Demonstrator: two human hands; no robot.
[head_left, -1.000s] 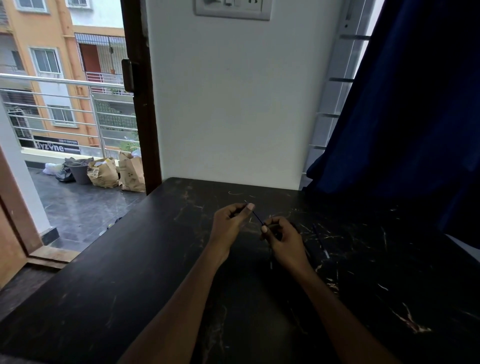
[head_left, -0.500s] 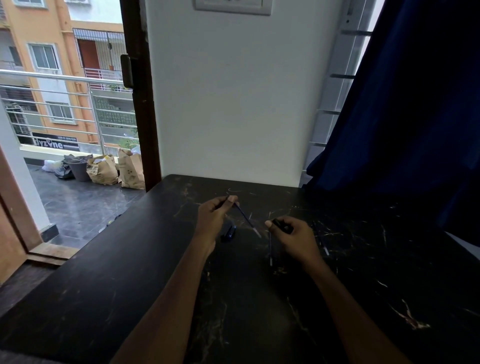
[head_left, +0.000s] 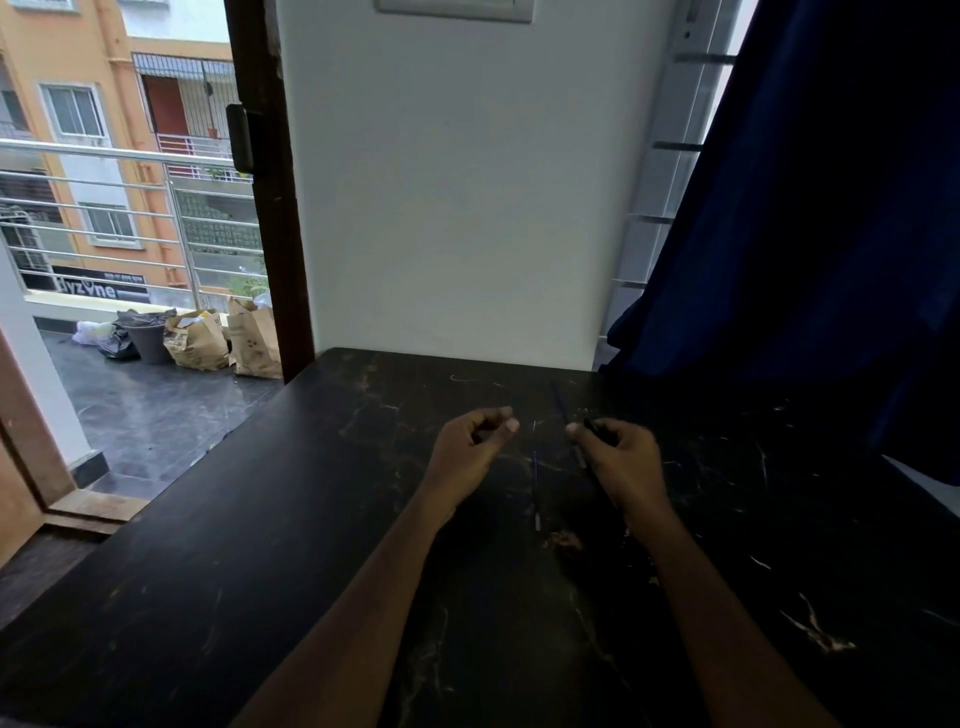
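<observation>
Both hands hover over the dark marble-patterned table (head_left: 291, 519). My right hand (head_left: 621, 465) grips a black pen barrel (head_left: 592, 430) between thumb and fingers, and the barrel runs down along the palm. A thin blue refill (head_left: 560, 402) lies slanted just beyond the right thumb; I cannot tell if it touches the barrel. My left hand (head_left: 470, 449) is a short gap to the left, fingers curled with thumb and fingertip close together, and nothing shows between them. Another thin stick (head_left: 535, 488) lies on the table between the hands.
A white wall (head_left: 457, 208) backs the table. A dark blue curtain (head_left: 831, 208) hangs at the right, its hem over the table's right edge. An open door at the left gives onto a balcony with paper bags (head_left: 228, 343) and a steel railing (head_left: 104, 208).
My left hand let go of the thin blue refill, which now lies near the right thumb. The left hand's fingers have curled in. The right hand still holds the black barrel.
</observation>
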